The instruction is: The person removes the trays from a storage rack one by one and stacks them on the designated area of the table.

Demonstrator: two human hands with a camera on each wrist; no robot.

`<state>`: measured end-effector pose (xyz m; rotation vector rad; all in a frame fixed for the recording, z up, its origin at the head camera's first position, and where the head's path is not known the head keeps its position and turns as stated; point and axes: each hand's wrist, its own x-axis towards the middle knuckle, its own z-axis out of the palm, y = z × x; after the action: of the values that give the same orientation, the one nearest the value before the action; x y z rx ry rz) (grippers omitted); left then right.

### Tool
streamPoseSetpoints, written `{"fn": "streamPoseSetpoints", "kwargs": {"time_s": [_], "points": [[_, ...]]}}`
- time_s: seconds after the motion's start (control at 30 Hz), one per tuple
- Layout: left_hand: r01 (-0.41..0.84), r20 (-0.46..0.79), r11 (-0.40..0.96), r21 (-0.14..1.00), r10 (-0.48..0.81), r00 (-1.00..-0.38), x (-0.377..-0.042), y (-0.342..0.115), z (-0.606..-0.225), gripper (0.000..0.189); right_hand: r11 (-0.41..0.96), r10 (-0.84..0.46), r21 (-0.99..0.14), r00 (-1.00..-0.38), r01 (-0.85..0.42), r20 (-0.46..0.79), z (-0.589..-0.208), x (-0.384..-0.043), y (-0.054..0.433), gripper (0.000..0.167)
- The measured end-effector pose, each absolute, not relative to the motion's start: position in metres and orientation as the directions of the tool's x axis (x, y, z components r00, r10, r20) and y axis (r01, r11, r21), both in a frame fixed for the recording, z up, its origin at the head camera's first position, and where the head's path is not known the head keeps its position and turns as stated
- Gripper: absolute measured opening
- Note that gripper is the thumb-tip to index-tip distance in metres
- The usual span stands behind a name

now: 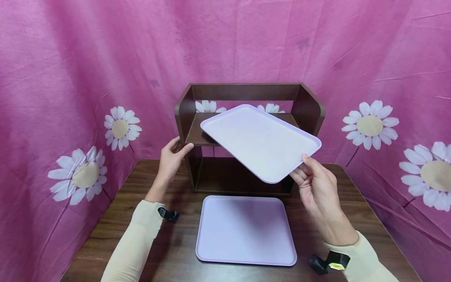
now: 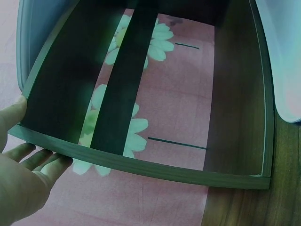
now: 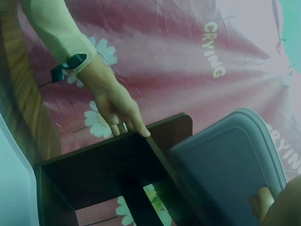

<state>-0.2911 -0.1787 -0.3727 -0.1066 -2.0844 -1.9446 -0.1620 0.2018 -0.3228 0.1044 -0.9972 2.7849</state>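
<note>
A dark brown two-tier shelf [image 1: 243,92] stands upright at the back of the table. At its left side panel, my left hand [image 1: 170,159] grips the edge level with the middle board. Its thumb lies at the front, and the fingers [image 2: 56,165] lie along the outer face in the left wrist view. My right hand [image 1: 318,192] holds a pale lilac tray [image 1: 260,141] by its near right corner, thumb at the rim and fingers beneath. That tray tilts in front of the upper tier, its far left part over the middle board. A second lilac tray [image 1: 246,231] lies flat on the table before the shelf.
The wooden table [image 1: 116,231] extends on both sides of the lower tray. A pink curtain [image 1: 239,43] with large daisies surrounds the table at the back and sides. Dark straps [image 1: 168,214] circle both wrists over cream sleeves.
</note>
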Motion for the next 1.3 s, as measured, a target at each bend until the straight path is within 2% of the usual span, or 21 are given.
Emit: {"fn": "streamPoseSetpoints", "kwargs": {"time_s": [0.47, 0.77, 0.97, 1.3], "points": [[0.261, 0.269, 0.077, 0.962, -0.146, -0.952, -0.29, -0.179, -0.375, 0.054, -0.771, 0.11, -0.613, -0.985, -0.171, 0.136, -0.317, -0.163, 0.215, 0.024], [0.277, 0.285, 0.074, 0.958, -0.137, -0.949, -0.289, -0.18, -0.374, 0.056, -0.724, 0.068, -0.668, -0.981, -0.172, 0.179, -0.311, -0.165, 0.223, 0.04], [0.282, 0.289, 0.072, 0.957, -0.136, -0.948, -0.29, -0.18, -0.373, 0.056, -0.705, 0.071, -0.691, -0.985, -0.161, 0.158, -0.309, -0.165, 0.228, 0.044], [0.282, 0.286, 0.046, 0.958, -0.127, -0.95, -0.293, -0.179, -0.372, 0.052, -0.701, 0.102, -0.699, -0.99, -0.14, 0.096, -0.307, -0.167, 0.238, 0.039]]}}
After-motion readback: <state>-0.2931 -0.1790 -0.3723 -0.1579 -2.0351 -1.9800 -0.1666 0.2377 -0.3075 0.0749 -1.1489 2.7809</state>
